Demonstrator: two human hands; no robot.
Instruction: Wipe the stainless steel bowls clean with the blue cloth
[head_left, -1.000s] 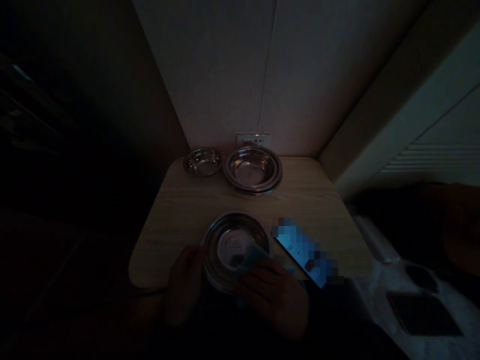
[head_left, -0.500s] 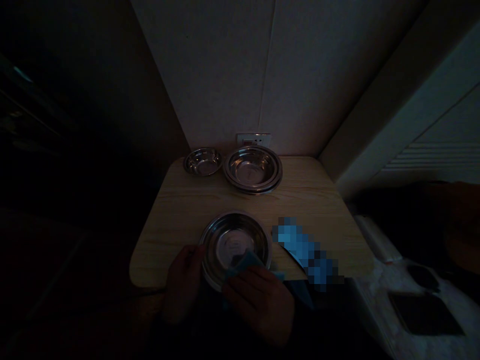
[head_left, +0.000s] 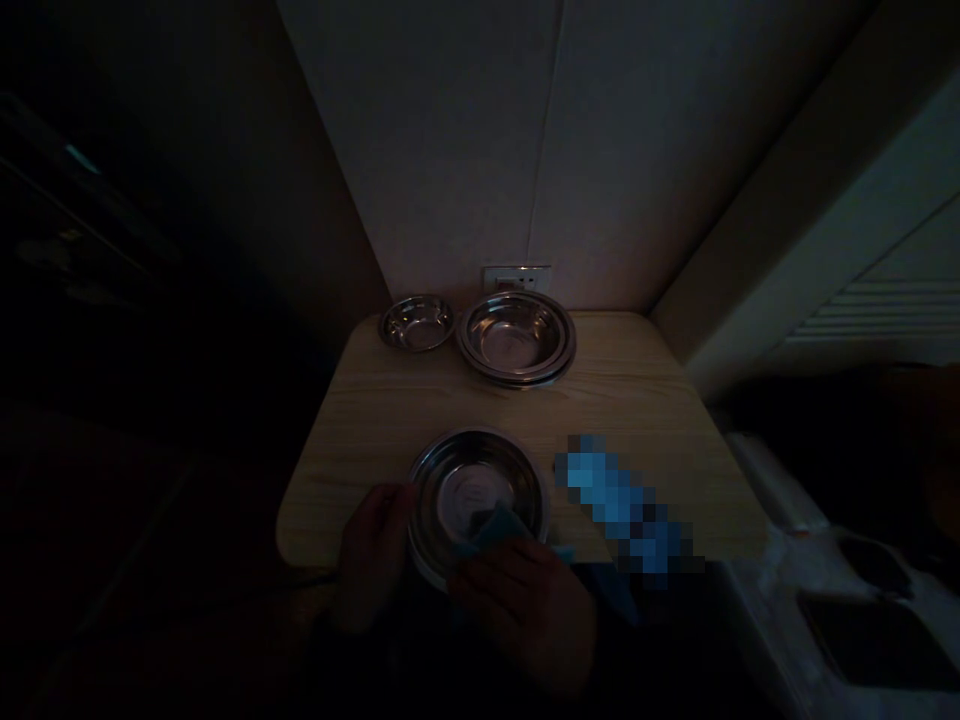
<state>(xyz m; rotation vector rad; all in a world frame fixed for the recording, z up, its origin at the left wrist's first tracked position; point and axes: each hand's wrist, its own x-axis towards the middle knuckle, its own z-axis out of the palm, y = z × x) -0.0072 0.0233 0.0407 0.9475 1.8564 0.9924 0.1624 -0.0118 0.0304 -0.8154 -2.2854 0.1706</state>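
Note:
A shiny metal bowl (head_left: 476, 480) is at the front of the small wooden table, its near edge reaching the table's front edge. My left hand (head_left: 373, 550) is closed on the bowl's left rim, thumb along the edge. In my right hand (head_left: 525, 605) is a light blue cloth (head_left: 504, 524), pressed against the near right inside of the bowl. The fingers lie over the cloth and hide much of it. Dim light leaves the fingertips hard to make out.
At the back of the wooden table (head_left: 360, 450) stand a small metal bowl (head_left: 418, 324) and a stack of larger metal bowls (head_left: 517, 340). A blurred-out blue object (head_left: 615, 500) lies on the right. Behind is a wall socket (head_left: 517, 277); a dark flat object (head_left: 877, 640) lies lower right.
The whole view has shifted slightly, so the table sits a little further right. My left hand keeps its grip on the rim, and my right hand stays with the cloth on the bowl.

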